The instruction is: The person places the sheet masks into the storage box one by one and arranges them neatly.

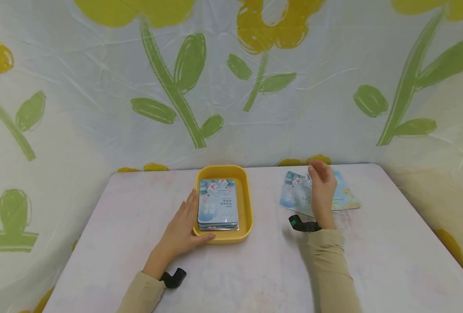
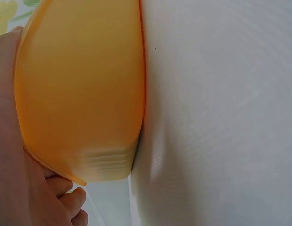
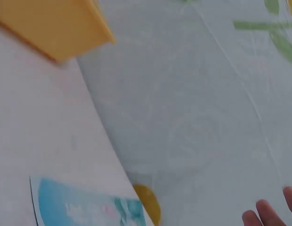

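A yellow tray [image 1: 249, 208] holds a stack of pale blue, flower-printed facial mask packets [image 1: 217, 202]. My left hand [image 1: 182, 228] lies along the tray's left side with its fingers extended and its thumb by the front rim. In the left wrist view, that hand [image 2: 9, 127] touches the rim of the tray [image 2: 85, 94]. Farther right, my right hand [image 1: 323, 191] is raised over loose facial mask packets [image 1: 296, 195], partly hiding them. Its fingers are loosely bent, and I see nothing held in them. Only fingertips [image 3: 263, 214] appear in the right wrist view.
Under everything is a pale tabletop [image 1: 255, 278]. A hanging cloth [image 1: 313, 108] with large yellow flowers and green stems stands behind its back edge. The tray sits left of the loose packets, with tabletop between.
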Action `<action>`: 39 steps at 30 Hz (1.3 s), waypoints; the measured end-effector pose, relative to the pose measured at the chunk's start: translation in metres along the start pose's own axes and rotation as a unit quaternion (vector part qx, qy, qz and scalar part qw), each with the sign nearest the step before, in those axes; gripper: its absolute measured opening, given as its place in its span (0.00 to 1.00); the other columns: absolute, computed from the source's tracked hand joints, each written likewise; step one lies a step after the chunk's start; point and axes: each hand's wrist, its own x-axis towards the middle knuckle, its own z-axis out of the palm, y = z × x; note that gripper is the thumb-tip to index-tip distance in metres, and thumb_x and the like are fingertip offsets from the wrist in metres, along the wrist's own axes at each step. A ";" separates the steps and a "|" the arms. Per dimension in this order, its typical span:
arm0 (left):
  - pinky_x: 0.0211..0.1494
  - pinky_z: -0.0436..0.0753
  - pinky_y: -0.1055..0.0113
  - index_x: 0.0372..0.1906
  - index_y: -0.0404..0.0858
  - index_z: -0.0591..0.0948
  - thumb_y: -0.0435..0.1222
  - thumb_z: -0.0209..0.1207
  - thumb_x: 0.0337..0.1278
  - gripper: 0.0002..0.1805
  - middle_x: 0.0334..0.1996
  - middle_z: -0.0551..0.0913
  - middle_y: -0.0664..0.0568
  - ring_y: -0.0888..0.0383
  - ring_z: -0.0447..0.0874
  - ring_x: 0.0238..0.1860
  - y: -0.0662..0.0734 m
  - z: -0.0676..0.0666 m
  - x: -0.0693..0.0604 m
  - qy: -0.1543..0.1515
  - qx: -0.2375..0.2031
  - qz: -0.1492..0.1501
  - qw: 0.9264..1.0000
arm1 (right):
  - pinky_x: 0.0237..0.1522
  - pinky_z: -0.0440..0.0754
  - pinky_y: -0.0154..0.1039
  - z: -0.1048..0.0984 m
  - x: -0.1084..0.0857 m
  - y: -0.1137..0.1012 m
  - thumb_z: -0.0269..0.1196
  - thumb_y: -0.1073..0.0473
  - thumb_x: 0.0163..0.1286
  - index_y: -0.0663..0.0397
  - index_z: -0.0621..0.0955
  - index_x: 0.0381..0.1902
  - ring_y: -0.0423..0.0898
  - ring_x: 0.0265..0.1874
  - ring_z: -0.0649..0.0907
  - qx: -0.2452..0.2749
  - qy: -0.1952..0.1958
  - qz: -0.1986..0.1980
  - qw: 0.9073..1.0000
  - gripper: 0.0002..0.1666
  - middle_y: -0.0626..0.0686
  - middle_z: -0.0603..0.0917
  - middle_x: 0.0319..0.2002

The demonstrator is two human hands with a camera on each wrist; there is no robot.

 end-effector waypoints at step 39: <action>0.79 0.46 0.54 0.80 0.37 0.37 0.72 0.56 0.51 0.67 0.80 0.36 0.50 0.60 0.33 0.79 0.000 0.001 0.000 -0.008 -0.001 -0.009 1.000 | 0.62 0.41 0.74 -0.091 0.014 0.031 0.66 0.39 0.63 0.73 0.55 0.72 0.76 0.68 0.44 -0.509 -0.004 0.234 0.828 0.57 0.79 0.46 0.70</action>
